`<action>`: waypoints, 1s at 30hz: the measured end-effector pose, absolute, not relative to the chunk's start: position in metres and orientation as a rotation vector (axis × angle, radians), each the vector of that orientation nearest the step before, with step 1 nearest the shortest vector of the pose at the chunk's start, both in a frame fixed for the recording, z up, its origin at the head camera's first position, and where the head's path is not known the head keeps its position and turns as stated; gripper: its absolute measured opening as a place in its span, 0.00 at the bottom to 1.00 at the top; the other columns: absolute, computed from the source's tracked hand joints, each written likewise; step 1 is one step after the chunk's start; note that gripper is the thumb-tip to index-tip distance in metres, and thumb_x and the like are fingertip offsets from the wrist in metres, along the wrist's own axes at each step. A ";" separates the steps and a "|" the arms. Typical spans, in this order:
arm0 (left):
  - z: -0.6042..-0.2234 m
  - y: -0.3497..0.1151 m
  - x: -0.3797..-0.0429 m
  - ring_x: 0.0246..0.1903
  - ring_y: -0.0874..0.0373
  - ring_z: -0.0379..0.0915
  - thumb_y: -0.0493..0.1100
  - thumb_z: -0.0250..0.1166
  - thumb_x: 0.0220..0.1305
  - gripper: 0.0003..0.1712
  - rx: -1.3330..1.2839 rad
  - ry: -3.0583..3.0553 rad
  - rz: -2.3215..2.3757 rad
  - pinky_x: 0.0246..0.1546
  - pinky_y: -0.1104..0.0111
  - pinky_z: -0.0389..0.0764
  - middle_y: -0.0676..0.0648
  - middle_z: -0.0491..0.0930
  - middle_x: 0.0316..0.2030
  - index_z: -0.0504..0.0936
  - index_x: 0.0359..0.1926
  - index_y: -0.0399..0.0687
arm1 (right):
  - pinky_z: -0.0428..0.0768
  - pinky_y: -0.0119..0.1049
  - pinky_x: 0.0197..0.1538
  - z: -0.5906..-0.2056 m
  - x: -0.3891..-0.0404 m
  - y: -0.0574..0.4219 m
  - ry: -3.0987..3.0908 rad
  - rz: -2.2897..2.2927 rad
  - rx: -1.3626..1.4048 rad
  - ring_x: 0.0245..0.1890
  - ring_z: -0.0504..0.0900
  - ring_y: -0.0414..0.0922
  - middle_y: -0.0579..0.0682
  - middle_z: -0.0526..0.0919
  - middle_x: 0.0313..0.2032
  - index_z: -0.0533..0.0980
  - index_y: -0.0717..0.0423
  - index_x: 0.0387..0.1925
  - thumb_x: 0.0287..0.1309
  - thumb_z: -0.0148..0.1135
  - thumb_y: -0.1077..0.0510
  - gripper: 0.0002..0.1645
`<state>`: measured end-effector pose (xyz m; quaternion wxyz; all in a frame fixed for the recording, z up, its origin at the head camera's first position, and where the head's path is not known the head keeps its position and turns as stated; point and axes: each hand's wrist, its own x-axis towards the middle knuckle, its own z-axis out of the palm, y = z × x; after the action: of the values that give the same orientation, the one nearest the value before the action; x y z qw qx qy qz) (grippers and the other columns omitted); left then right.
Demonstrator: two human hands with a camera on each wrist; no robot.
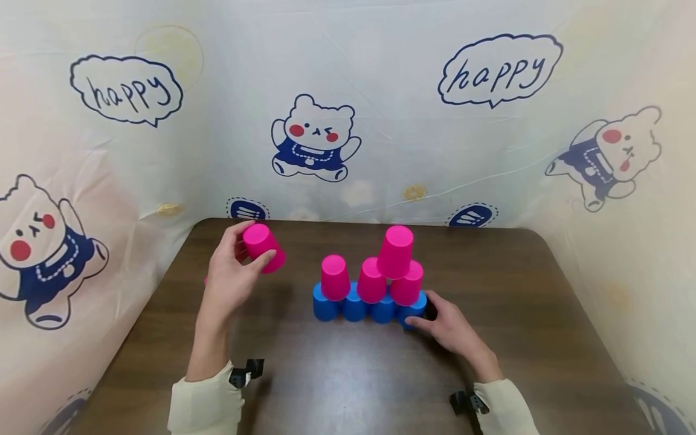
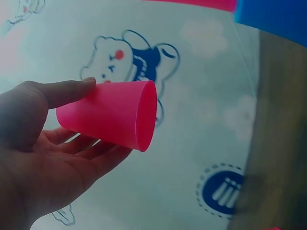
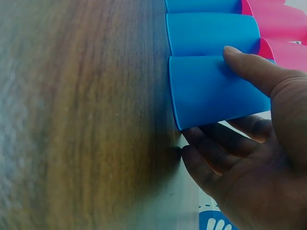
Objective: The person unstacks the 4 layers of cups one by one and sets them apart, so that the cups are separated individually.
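My left hand (image 1: pixel 231 275) holds a pink cup (image 1: pixel 263 248) between thumb and fingers, mouth down and a little tilted, left of the stack. The left wrist view shows that pink cup (image 2: pixel 108 115) and its rim fully. A row of several upside-down blue cups (image 1: pixel 354 307) forms the stack's base. On them sit three pink cups: one at left (image 1: pixel 335 278) and two touching at right, with another pink cup (image 1: pixel 396 252) resting across that pair. Around the rightmost blue cup (image 3: pixel 216 91), my right hand (image 1: pixel 448 323) has its thumb in front and fingers behind.
The stack stands mid-table on a brown wooden table (image 1: pixel 337 374). A sliver of something pink (image 1: pixel 205 280) shows just left of my left hand, mostly hidden. A printed cloth (image 1: pixel 402 157) with bears hangs behind and along both sides of the table.
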<state>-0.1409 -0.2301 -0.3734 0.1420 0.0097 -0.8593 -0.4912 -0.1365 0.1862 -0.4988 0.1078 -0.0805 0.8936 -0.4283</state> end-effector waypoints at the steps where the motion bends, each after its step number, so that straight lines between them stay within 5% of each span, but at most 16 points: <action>1: -0.377 -0.233 -0.141 0.64 0.38 0.74 0.35 0.73 0.66 0.42 0.048 -2.489 -1.424 0.65 0.42 0.78 0.36 0.74 0.66 0.64 0.76 0.46 | 0.81 0.58 0.64 -0.499 -0.136 0.186 2.629 -1.262 -0.235 0.56 0.81 0.51 0.51 0.84 0.57 0.74 0.50 0.67 0.63 0.74 0.42 0.36; 30: -0.471 -0.272 -0.155 0.68 0.33 0.68 0.34 0.70 0.68 0.39 0.279 -2.710 -1.527 0.70 0.39 0.71 0.31 0.69 0.69 0.61 0.73 0.39 | 0.80 0.60 0.65 -0.501 -0.136 0.185 2.622 -1.251 -0.205 0.57 0.81 0.52 0.51 0.84 0.58 0.73 0.49 0.67 0.62 0.75 0.41 0.38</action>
<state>-0.1554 -0.2719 -0.4714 0.0094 0.0892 -0.8678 -0.4888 -0.1359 0.1850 -0.5014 0.1147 -0.0700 0.8944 -0.4266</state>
